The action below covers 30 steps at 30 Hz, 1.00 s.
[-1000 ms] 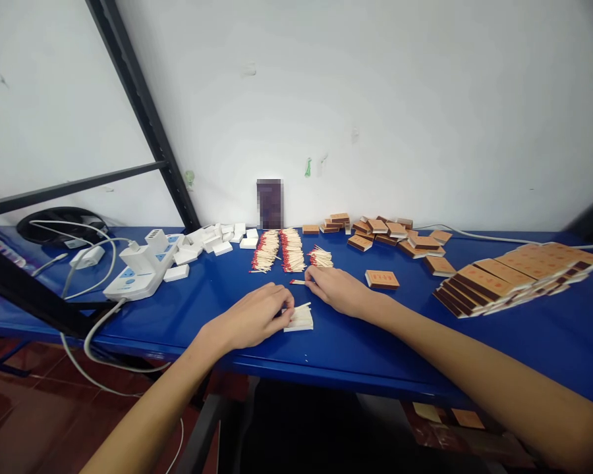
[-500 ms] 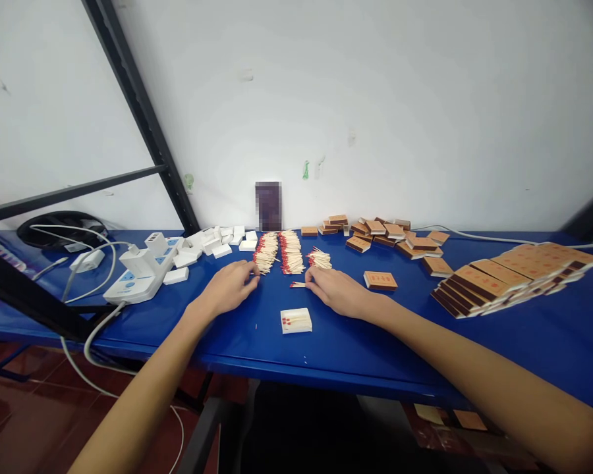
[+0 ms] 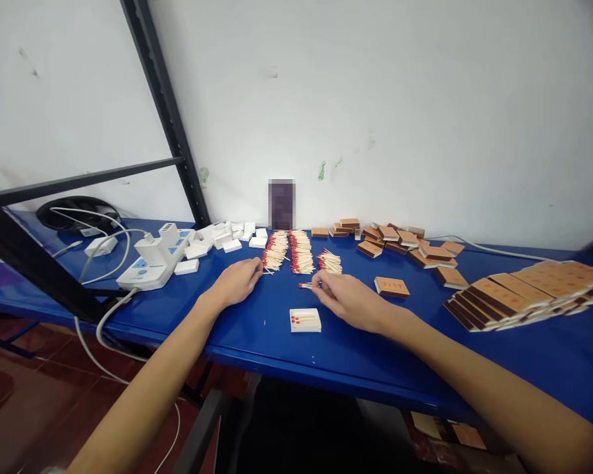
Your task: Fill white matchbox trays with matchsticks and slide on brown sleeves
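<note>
My right hand (image 3: 348, 296) pinches a few matches (image 3: 305, 286), their red heads pointing left past the fingertips. It hovers just in front of a small match pile (image 3: 330, 262). Below and left of it lies an open white matchbox tray (image 3: 305, 320) with several matches inside. My left hand (image 3: 238, 283) rests on the table, fingers loosely bent and the thumb a little apart. Its fingertips are beside the left row of matches (image 3: 275, 250); I see nothing held in it. A second long row of matches (image 3: 301, 252) lies in the middle.
White empty trays (image 3: 217, 237) are heaped at the back left, by a power strip (image 3: 151, 270) with cables. Matchbox sleeves (image 3: 388, 237) lie scattered at the back right. One matchbox sleeve (image 3: 392, 287) sits near my right hand, and stacked sleeves (image 3: 528, 293) stand farther right. A black metal post (image 3: 165, 112) rises at left.
The view has shifted, so the table's contents appear slightly farther right. My right hand still holds the matches, and my left hand stays beside the left row.
</note>
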Motion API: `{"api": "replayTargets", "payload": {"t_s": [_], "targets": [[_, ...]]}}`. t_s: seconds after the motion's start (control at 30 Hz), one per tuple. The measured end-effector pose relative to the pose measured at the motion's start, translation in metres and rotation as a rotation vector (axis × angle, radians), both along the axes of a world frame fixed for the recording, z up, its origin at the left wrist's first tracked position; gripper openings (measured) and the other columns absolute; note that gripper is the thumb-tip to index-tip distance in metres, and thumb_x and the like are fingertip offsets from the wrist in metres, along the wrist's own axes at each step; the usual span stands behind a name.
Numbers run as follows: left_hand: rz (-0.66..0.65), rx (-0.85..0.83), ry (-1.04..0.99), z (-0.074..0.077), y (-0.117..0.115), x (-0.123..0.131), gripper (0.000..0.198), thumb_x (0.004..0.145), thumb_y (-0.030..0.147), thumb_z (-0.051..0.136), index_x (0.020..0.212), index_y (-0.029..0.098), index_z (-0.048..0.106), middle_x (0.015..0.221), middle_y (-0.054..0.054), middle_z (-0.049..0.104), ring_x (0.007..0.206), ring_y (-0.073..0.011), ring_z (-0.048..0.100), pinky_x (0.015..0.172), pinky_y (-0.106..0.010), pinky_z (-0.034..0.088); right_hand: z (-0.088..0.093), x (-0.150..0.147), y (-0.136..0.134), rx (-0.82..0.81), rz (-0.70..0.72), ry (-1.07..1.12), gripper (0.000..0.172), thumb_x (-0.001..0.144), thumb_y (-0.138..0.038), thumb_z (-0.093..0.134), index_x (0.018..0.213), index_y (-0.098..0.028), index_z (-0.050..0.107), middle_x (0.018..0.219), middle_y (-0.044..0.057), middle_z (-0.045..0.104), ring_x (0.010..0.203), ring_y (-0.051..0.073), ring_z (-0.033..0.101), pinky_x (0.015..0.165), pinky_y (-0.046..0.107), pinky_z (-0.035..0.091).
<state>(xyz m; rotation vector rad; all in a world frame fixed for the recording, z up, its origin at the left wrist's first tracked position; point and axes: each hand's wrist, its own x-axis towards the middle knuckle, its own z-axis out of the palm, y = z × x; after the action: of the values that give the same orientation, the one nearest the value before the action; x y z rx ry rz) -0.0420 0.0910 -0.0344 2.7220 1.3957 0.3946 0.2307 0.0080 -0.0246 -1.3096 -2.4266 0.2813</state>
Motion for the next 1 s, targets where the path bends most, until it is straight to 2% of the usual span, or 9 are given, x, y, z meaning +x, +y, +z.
{"api": "replayTargets", "payload": {"t_s": [0.13,0.3,0.53,0.63,0.73,0.83,1.0], "targets": [[-0.027,-0.025,-0.015,-0.001,-0.005,-0.003,0.021,0.098,0.031,0.034,0.096,0.020,0.051,0.095,-0.008,0.065,0.085,-0.0235,0.061,0.077,-0.036,0.045,0.012,-0.008,-0.027,-0.053,0.078,-0.002,0.014,0.099,-0.028,0.039,0.094,-0.022,0.050,0.069,-0.001,0.059,0.058,0.015,0.051,0.057,0.027,0.032],[-0.045,-0.081,-0.054,0.006,-0.018,0.002,0.021,0.098,0.031,0.034,0.094,0.020,0.051,0.095,-0.008,0.065,0.083,-0.0223,0.061,0.074,-0.035,0.044,0.009,-0.009,-0.038,-0.069,0.091,-0.027,0.016,0.099,-0.028,0.040,0.093,-0.021,0.053,0.071,-0.001,0.061,0.060,0.015,0.053,0.058,0.027,0.035],[-0.234,-0.205,-0.106,0.031,-0.060,0.026,0.022,0.098,0.032,0.038,0.087,0.020,0.052,0.080,-0.002,0.062,0.071,-0.0170,0.056,0.066,-0.030,0.040,0.003,0.005,-0.022,0.062,0.034,0.083,0.019,0.099,-0.029,0.041,0.096,-0.020,0.057,0.088,0.004,0.063,0.078,0.017,0.057,0.071,0.028,0.041],[-0.285,-0.235,-0.085,0.036,-0.077,0.037,0.021,0.098,0.032,0.040,0.084,0.021,0.052,0.076,0.000,0.061,0.067,-0.0159,0.054,0.063,-0.029,0.038,-0.001,0.011,-0.006,0.101,-0.031,0.030,0.016,0.097,-0.026,0.043,0.091,-0.020,0.057,0.087,0.004,0.062,0.079,0.017,0.055,0.071,0.029,0.040],[-0.305,-0.242,-0.073,0.036,-0.088,0.044,0.020,0.097,0.032,0.042,0.085,0.021,0.053,0.077,0.000,0.063,0.068,-0.0163,0.056,0.063,-0.029,0.037,-0.008,0.014,0.009,0.072,-0.068,-0.036,0.013,0.095,-0.026,0.047,0.090,-0.020,0.057,0.082,0.002,0.060,0.076,0.017,0.054,0.069,0.028,0.038],[-0.275,-0.247,-0.098,0.036,-0.086,0.045,0.022,0.097,0.037,0.043,0.091,0.021,0.057,0.075,0.000,0.063,0.070,-0.0178,0.058,0.064,-0.029,0.038,-0.014,0.014,0.016,0.050,-0.076,-0.062,0.012,0.095,-0.028,0.049,0.093,-0.021,0.058,0.082,0.001,0.060,0.076,0.016,0.055,0.067,0.027,0.037],[-0.206,-0.179,-0.162,0.032,-0.060,0.032,0.029,0.099,0.039,0.039,0.096,0.021,0.060,0.077,-0.001,0.062,0.071,-0.0181,0.057,0.067,-0.030,0.041,-0.016,0.011,0.017,0.036,-0.081,-0.099,0.013,0.096,-0.026,0.047,0.094,-0.021,0.058,0.083,0.002,0.061,0.077,0.016,0.056,0.068,0.027,0.037]]}}
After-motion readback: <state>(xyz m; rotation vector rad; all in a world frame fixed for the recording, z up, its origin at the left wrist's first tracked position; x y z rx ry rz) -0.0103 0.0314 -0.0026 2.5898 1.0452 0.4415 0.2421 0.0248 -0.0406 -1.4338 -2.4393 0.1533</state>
